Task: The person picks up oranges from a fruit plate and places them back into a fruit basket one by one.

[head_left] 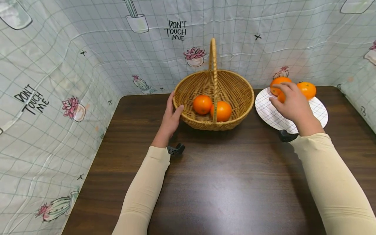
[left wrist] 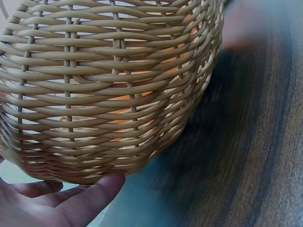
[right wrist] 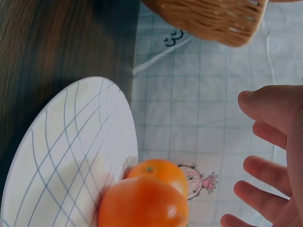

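Note:
A wicker basket [head_left: 188,81] with a tall arched handle stands near the back of the table, with two oranges [head_left: 202,104] inside. My left hand [head_left: 170,119] holds the basket's left side, its thumb at the rim; close up, the thumb and fingers [left wrist: 90,198] touch the woven edge. On the right, a white plate [head_left: 268,111] with blue crossing lines carries several oranges [head_left: 307,90]. Over this plate is my right hand [head_left: 293,102], fingers apart and loosely bent. The right wrist view shows nothing in that hand, which partly covers the fruit in the head view.
The dark wooden table [head_left: 223,182] extends in front of the basket and plate. A patterned cloth [head_left: 147,52] hangs along the back and both sides, close behind the basket and plate. Each wrist wears a black strap [head_left: 176,149].

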The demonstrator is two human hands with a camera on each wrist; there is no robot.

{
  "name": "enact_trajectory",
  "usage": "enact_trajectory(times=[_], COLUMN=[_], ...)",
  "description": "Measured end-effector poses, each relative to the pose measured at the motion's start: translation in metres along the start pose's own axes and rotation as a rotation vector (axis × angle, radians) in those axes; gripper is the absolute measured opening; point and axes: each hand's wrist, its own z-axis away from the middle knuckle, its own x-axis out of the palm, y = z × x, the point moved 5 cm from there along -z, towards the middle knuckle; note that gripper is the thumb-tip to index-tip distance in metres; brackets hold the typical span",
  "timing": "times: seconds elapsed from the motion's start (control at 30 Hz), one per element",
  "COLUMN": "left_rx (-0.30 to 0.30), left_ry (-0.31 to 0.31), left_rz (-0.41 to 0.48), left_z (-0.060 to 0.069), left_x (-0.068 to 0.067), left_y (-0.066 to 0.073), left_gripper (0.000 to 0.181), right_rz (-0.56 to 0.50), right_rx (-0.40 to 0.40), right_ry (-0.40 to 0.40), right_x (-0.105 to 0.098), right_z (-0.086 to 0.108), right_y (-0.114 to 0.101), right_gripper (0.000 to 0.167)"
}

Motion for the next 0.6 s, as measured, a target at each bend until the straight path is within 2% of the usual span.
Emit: enact_trajectory(times=[0.27,0.6], left_rx=[0.013,0.019], left_ry=[-0.001,-0.007], left_rz=[0.023,0.024], left_z=[-0.001,0.0], left_x=[0.001,0.001], left_y=[0.0,0.0], left_gripper=[0.07,0.07], right_rz=[0.019,0.027], right_rx=[0.083,0.087], right_ry=[-0.051,-0.023], right_x=[0.003,0.007], right_z=[-0.003,-0.004], right_y=[0.02,0.035], right_gripper=[0.061,0.059])
